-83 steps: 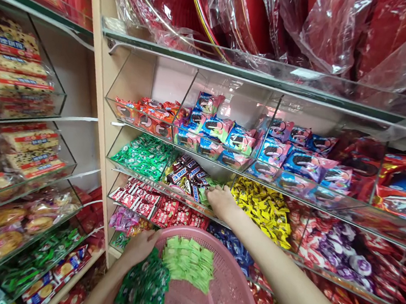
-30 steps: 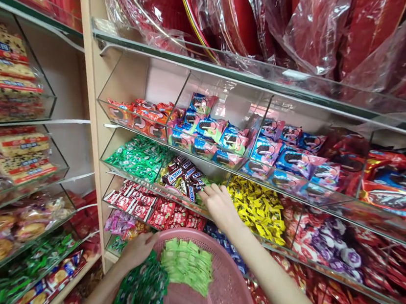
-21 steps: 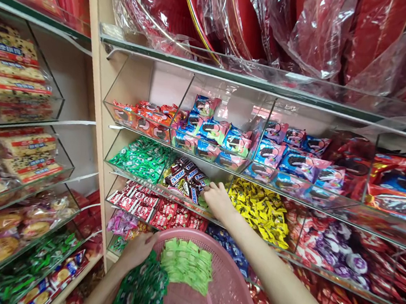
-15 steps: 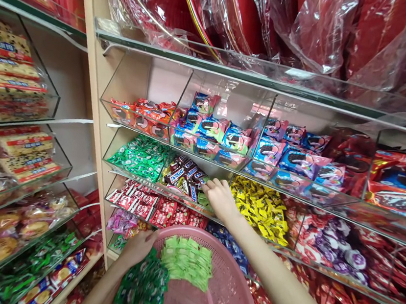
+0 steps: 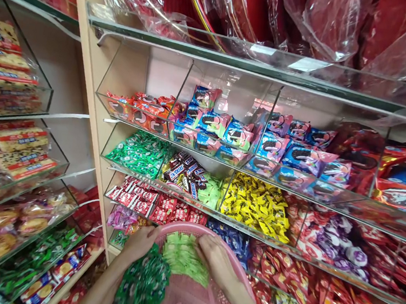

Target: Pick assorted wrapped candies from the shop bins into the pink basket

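In the head view my left hand is closed round the left rim of a pink plastic basket. My right hand reaches into the basket, its fingers curled against the right side of a neat pile of light green wrapped candies; the fingertips are partly hidden. Dark green wrapped candies are heaped at the basket's left side, beside my left wrist. Behind the basket, a shelf bin holds more light green candies beside Snickers bars.
Yellow candies and green candies fill bins on the same shelf. Blue cookie packs sit one level above. Glass shelf edges cross overhead. Packaged pastries stand on the left rack.
My right hand has come down from the Snickers and light green candy bin into the basket, onto the light green pile. My left hand stays on the rim.
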Tool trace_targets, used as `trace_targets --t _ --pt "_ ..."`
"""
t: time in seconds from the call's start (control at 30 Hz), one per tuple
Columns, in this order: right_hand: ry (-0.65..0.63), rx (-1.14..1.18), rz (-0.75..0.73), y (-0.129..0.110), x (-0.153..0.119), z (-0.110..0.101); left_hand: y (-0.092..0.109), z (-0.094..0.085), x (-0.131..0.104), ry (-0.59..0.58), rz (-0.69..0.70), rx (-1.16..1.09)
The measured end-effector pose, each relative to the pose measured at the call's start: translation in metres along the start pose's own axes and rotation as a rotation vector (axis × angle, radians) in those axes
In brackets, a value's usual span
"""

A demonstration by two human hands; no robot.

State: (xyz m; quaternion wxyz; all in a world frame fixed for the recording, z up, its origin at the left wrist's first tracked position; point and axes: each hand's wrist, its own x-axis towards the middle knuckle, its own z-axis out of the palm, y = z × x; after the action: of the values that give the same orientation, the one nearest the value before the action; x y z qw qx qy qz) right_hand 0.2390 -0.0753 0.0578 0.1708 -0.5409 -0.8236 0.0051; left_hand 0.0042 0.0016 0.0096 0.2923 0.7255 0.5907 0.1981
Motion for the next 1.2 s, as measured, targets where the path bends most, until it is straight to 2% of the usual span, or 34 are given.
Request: trace_targets --t 0.23,0.7,0.83,1.2 --pt "-0.025 -0.079 0.073 0.004 -0.008 0.023 0.002 0.001 -0.002 -0.023 -0.006 0.008" --pt "-0.008 -0.087 0.162 0.003 -0.016 0.038 0.011 0.002 -0.001 -0.011 0.020 0.023" --pt "0.044 0.026 0.179 0.002 -0.018 0.034 0.013 0.001 0.000 -0.029 0.024 0.019" --pt "0.275 0.214 0.199 0.009 -0.027 0.004 0.012 0.004 0.005 -0.018 0.076 0.057"
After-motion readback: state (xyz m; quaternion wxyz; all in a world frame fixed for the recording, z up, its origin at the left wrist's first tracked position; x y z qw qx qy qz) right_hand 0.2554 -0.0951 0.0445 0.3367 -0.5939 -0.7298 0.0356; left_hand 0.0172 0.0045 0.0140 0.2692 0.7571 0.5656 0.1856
